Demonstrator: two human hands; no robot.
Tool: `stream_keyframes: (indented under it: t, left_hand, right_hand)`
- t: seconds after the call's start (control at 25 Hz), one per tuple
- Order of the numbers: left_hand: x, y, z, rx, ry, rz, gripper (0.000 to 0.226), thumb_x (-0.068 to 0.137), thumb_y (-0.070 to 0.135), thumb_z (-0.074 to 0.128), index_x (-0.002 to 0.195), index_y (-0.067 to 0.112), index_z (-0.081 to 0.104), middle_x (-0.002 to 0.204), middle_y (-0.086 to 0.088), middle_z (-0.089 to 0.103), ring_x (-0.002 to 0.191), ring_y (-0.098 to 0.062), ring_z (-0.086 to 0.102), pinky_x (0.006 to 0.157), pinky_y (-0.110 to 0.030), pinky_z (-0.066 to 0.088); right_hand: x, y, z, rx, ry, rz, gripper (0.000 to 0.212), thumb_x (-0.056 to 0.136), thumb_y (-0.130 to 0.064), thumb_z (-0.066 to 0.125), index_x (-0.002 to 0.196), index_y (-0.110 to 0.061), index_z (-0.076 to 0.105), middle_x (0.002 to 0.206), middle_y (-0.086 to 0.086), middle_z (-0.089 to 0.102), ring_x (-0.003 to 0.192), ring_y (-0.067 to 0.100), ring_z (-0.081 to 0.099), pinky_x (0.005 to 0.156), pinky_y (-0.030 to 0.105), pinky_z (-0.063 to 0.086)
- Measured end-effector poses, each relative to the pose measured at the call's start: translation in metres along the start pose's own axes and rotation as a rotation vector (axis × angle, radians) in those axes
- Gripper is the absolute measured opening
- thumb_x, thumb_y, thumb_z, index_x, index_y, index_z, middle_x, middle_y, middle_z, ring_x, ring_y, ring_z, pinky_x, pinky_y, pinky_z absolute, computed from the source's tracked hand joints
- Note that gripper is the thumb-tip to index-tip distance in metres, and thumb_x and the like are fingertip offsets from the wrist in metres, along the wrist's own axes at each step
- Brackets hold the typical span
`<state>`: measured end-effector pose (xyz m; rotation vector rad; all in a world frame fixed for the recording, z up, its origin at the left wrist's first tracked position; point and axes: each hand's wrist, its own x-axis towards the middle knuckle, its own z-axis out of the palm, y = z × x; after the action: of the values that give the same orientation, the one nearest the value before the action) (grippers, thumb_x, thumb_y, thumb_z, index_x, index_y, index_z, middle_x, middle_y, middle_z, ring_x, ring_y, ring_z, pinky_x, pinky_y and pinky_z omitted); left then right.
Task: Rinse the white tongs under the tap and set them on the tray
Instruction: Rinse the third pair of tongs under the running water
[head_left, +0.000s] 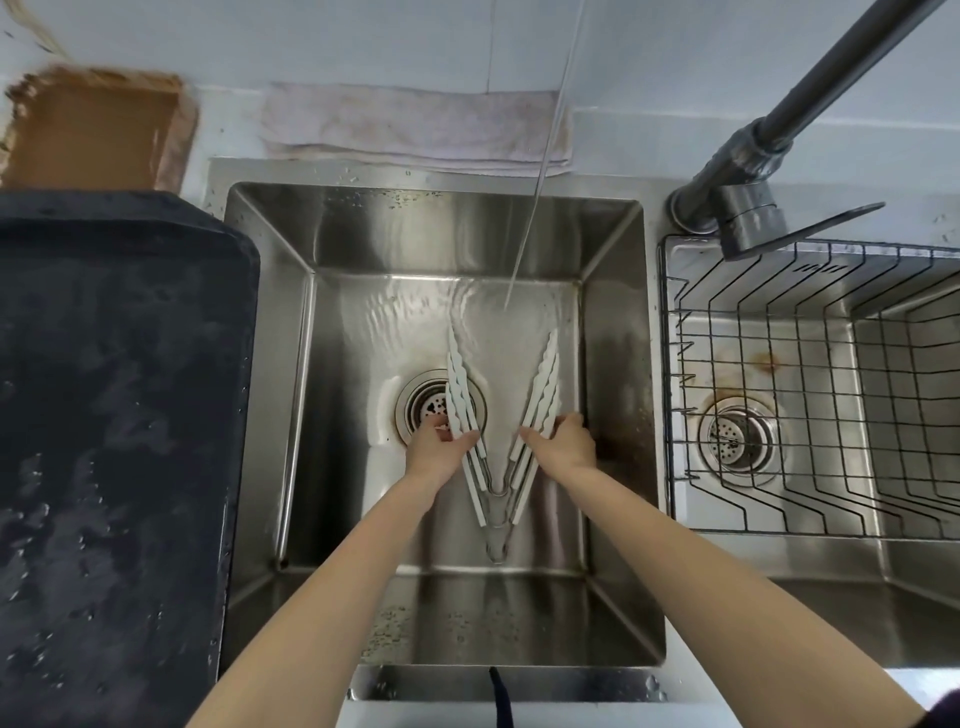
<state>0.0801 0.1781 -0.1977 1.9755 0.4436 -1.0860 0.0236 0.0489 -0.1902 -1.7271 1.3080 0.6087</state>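
The white tongs (540, 384) lie spread in a V low in the steel sink (618, 364), their hinge toward me and their scalloped tips pointing away. My left hand (439, 447) grips the left arm of the tongs above the drain. My right hand (566, 441) grips the right arm. A thin stream of water (524, 249) falls from the tap (779, 130) and lands on the sink floor just beyond the tips. The dark wet tray (119, 415) sits to the left of the sink.
A wire dish rack (810, 395) fills the second basin on the right, under the tap's lever. A folded grey cloth (415, 130) lies behind the sink. A brown board (93, 130) leans at the back left. The round drain strainer (431, 408) sits under my left hand.
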Motion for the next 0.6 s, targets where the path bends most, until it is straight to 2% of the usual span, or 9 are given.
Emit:
stream_keyframes:
  t: [0.12, 0.28, 0.4, 0.6]
  left_hand:
    - [0.007, 0.002, 0.009, 0.166, 0.027, 0.049, 0.058, 0.078, 0.031, 0.070, 0.124, 0.004, 0.049, 0.121, -0.014, 0.060, 0.114, -0.029, 0.056, 0.092, -0.034, 0.046]
    - [0.013, 0.003, 0.018, 0.382, 0.058, 0.041, 0.081, 0.076, 0.044, 0.068, 0.136, 0.002, 0.033, 0.137, -0.017, 0.042, 0.127, -0.031, 0.043, 0.097, -0.040, 0.042]
    - [0.014, 0.001, 0.022, 0.470, 0.077, 0.035, 0.078, 0.081, 0.040, 0.064, 0.138, 0.003, 0.027, 0.143, -0.016, 0.033, 0.128, -0.031, 0.042, 0.095, -0.041, 0.043]
    - [0.016, 0.000, 0.023, 0.429, 0.081, 0.032, 0.066, 0.079, 0.032, 0.064, 0.133, 0.007, 0.038, 0.141, -0.014, 0.037, 0.124, -0.030, 0.045, 0.094, -0.041, 0.045]
  right_hand:
    - [0.002, -0.004, 0.008, -0.055, 0.004, 0.024, 0.080, 0.082, -0.038, 0.064, 0.139, 0.000, 0.022, 0.145, 0.018, 0.034, 0.126, 0.035, 0.045, 0.098, 0.041, 0.043]
    - [0.005, -0.012, 0.015, -0.244, 0.028, -0.014, 0.081, 0.081, -0.040, 0.065, 0.135, 0.000, 0.020, 0.141, 0.020, 0.033, 0.122, 0.036, 0.047, 0.091, 0.041, 0.045]
    - [0.004, -0.011, 0.017, -0.326, 0.058, -0.055, 0.073, 0.082, -0.029, 0.064, 0.134, -0.001, 0.021, 0.139, 0.020, 0.035, 0.120, 0.035, 0.050, 0.087, 0.040, 0.047]
    - [0.003, -0.011, 0.013, -0.265, 0.023, -0.048, 0.073, 0.082, -0.025, 0.064, 0.135, 0.000, 0.021, 0.141, 0.018, 0.034, 0.120, 0.036, 0.049, 0.090, 0.041, 0.046]
